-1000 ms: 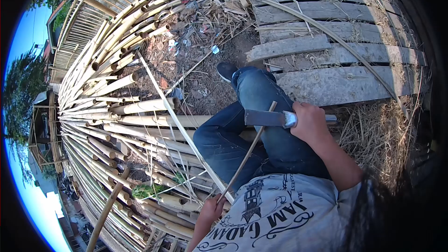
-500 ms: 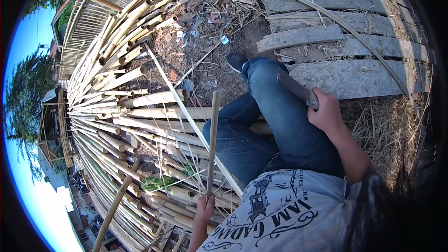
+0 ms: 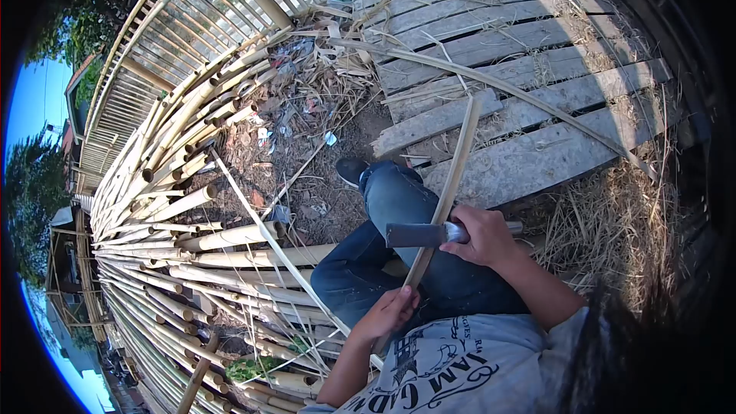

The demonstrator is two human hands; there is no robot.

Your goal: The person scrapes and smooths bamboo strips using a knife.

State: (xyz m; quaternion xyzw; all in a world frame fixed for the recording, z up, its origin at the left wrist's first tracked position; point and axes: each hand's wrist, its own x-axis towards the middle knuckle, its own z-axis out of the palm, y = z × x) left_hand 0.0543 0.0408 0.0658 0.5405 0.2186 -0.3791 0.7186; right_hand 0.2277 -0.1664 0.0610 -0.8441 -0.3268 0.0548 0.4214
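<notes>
Over my thigh, my right hand is closed around the handle of a broad-bladed knife, its blade pointing left and lying across a bamboo strip. The strip slants from my lap up toward the planks. My left hand grips the strip near its lower end, close to my shirt. Whether the blade touches the strip or is just above it, I cannot tell.
Many bamboo poles lie piled on the left, with a long pale strip across them. A weathered plank platform is at the upper right, dry straw below it. A bamboo fence stands at the upper left.
The strip has swung from the left side to across my lap, with my left hand moving right along with it. The knife has turned from pointing up-left to lying level across the strip.
</notes>
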